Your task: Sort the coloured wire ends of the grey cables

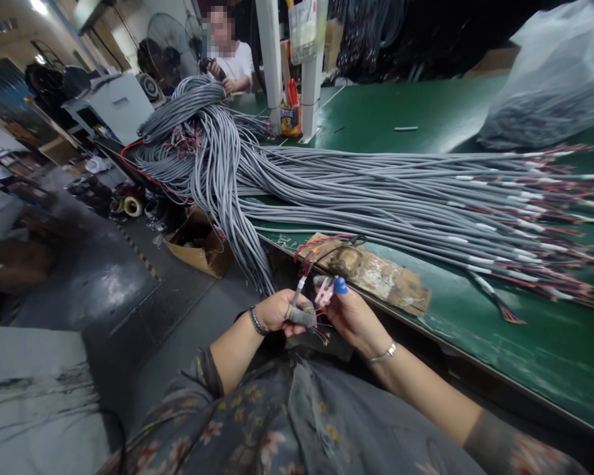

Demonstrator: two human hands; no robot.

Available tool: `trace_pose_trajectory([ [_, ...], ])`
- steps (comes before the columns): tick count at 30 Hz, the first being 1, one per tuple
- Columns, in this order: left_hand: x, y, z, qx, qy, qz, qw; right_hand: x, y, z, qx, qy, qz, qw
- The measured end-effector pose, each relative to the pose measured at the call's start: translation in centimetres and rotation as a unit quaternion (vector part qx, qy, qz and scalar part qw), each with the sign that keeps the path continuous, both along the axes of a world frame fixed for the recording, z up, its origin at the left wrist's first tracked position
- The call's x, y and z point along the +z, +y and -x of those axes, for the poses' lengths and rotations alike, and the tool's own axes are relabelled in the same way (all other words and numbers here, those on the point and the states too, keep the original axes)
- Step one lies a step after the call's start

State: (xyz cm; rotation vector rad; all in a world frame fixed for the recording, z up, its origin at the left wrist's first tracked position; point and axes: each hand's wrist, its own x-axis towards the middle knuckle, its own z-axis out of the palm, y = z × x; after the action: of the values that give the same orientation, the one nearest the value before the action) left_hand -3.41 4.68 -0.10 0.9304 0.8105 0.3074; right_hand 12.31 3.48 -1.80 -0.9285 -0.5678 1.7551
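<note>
My left hand (284,311) is closed on a grey cable (299,290), which stands up from the fingers with a white band near its top. Thin coloured wires (321,336) stick out below a grey wrap on its fingers. Close by on the right, my right hand (356,320) pinches a small pale pink piece (323,291) whose kind I cannot make out. A blue cover (340,285) sits on a digit of that hand. Both hands are in front of the bench edge, nearly touching.
Many grey cables (356,175) lie along the green bench (534,356), bare coloured ends to the right. A stained wooden board (396,284) rests at its front edge. A carton (198,247) stands on the floor. A plastic bag (549,79) and another person (235,66) are farther back.
</note>
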Motion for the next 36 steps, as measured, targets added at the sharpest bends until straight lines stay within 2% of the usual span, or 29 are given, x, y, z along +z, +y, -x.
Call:
trace_pose_trajectory([
  [9, -0.6, -0.7, 0.3, 0.018, -0.001, -0.012, 1.0, -0.6, -0.5, -0.7, 0.069, 0.052, -0.007, 0.996],
  [17, 0.9, -4.7, -0.5, 0.138, 0.071, -0.06, 0.986, -1.3, -1.7, -2.0, 0.133, 0.052, -0.001, 0.99],
  [24, 0.8, -5.1, -1.3, 0.174, 0.109, -0.063, 0.977, 0.0, -2.7, -2.5, 0.218, 0.023, -0.032, 0.975],
  [29, 0.9, -5.2, -1.3, 0.181, 0.121, -0.06, 0.974, -0.2, -2.7, -2.4, 0.199, 0.028, -0.024, 0.979],
  [33, 1.2, -5.2, -1.3, 0.2, 0.089, -0.06, 0.974, -0.8, -1.8, -2.2, 0.148, 0.054, 0.005, 0.988],
  [36, 1.3, -4.9, -1.5, 0.214, 0.067, -0.045, 0.973, -0.5, -1.1, -1.7, 0.113, 0.029, -0.001, 0.993],
])
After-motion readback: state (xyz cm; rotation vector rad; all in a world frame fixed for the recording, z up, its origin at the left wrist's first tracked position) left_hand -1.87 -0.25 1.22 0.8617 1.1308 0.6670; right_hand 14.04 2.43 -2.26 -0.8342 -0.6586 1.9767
